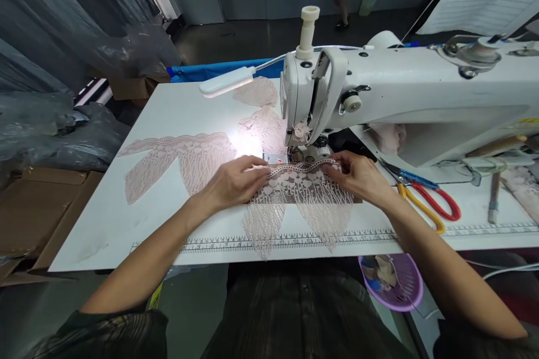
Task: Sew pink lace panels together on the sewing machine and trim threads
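A pale pink lace piece (301,190) with a scalloped band and hanging pointed panels lies in front of the sewing machine (332,90). My left hand (236,180) pinches the left end of its top band, fingers closed. At the band's right end my right hand (360,174) grips the lace between thumb and fingers. The stretch between the hands runs just in front of the needle area, and its lower points reach over the printed ruler (202,244). Whether the needle is in the lace cannot be made out.
Another lace piece (189,154) lies left on the white table (101,207), with more lace (263,123) behind. To the right are scissors (438,199) with red and yellow handles. A lamp (227,81) hangs low. Below stands a purple basket (410,286); boxes (46,207) stand left.
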The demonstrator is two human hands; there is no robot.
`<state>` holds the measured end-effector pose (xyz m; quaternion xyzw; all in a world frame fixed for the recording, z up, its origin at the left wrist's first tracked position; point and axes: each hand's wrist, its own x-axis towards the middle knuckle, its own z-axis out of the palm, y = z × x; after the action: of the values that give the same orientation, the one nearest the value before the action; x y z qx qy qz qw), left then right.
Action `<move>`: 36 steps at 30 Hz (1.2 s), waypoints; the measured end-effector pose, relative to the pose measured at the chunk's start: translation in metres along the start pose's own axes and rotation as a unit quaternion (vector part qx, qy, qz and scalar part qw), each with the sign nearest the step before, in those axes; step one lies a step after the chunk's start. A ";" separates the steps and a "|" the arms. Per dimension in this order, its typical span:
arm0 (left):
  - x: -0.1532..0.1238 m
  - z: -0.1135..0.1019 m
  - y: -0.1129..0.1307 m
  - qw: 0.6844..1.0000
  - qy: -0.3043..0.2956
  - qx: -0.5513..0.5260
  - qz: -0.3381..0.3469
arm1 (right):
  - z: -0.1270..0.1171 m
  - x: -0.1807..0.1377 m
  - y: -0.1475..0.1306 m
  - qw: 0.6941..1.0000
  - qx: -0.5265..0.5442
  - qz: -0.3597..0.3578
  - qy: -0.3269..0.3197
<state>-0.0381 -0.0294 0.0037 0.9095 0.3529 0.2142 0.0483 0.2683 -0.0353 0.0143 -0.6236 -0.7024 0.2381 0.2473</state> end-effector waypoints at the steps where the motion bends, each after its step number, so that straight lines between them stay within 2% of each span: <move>1: 0.001 0.003 0.004 0.998 -0.026 -0.025 0.049 | -0.004 -0.004 -0.001 1.000 -0.010 0.015 -0.020; 3: 0.002 0.009 0.012 0.989 -0.073 -0.049 0.115 | -0.011 -0.011 -0.002 0.997 -0.002 0.048 -0.062; 6: 0.003 0.013 0.019 0.985 -0.104 -0.053 0.126 | -0.014 -0.016 -0.005 0.986 0.104 0.092 -0.097; 8: 0.003 0.010 0.018 0.989 -0.080 -0.080 0.094 | -0.009 -0.017 -0.011 0.966 0.207 0.115 -0.101; 10: 0.002 0.004 0.014 0.987 -0.043 -0.152 0.025 | 0.002 -0.016 -0.024 0.941 0.295 0.125 -0.105; 11: 0.001 0.000 0.012 0.976 -0.037 -0.212 -0.021 | 0.010 -0.016 -0.033 0.929 0.331 0.122 -0.111; 13: -0.002 -0.008 0.005 0.920 -0.073 -0.368 -0.111 | 0.027 -0.015 -0.052 0.902 0.399 0.104 -0.132; 15: -0.006 -0.012 -0.002 0.835 -0.132 -0.507 -0.169 | 0.040 -0.013 -0.068 0.867 0.460 0.080 -0.173; 16: -0.007 -0.013 -0.005 0.802 -0.156 -0.544 -0.188 | 0.045 -0.012 -0.073 0.853 0.477 0.068 -0.199; 17: -0.008 -0.013 -0.007 0.790 -0.172 -0.552 -0.206 | 0.047 -0.010 -0.075 0.847 0.480 0.056 -0.222; 18: -0.009 -0.013 -0.009 0.797 -0.176 -0.532 -0.224 | 0.047 -0.008 -0.073 0.851 0.467 0.045 -0.236; 20: -0.010 -0.012 -0.009 0.846 -0.155 -0.437 -0.262 | 0.044 -0.004 -0.062 0.896 0.384 0.016 -0.220; 22: -0.011 -0.012 -0.006 0.892 -0.124 -0.328 -0.285 | 0.038 -0.001 -0.044 0.959 0.239 -0.027 -0.147; 24: -0.011 -0.012 -0.003 0.910 -0.115 -0.273 -0.290 | 0.034 0.000 -0.028 0.988 0.100 -0.092 -0.078; 26: -0.012 -0.012 -0.001 0.912 -0.119 -0.268 -0.288 | 0.036 -0.003 -0.019 0.983 0.020 -0.174 -0.058; 28: -0.011 -0.011 -0.001 0.908 -0.108 -0.279 -0.294 | 0.042 -0.006 -0.017 0.965 -0.030 -0.255 -0.063; 30: -0.011 -0.008 0.000 0.902 -0.095 -0.285 -0.310 | 0.050 -0.008 -0.018 0.946 -0.094 -0.305 -0.060; 32: -0.010 -0.005 0.001 0.895 -0.082 -0.292 -0.327 | 0.055 -0.006 -0.020 0.933 -0.156 -0.320 -0.054; 36: -0.011 0.001 0.000 0.883 -0.046 -0.312 -0.349 | 0.061 0.003 -0.022 0.929 -0.216 -0.294 -0.058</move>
<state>-0.0447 -0.0364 -0.0008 0.6746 0.5594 0.2406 0.4172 0.2119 -0.0363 -0.0176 -0.4130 -0.9016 0.0326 0.1244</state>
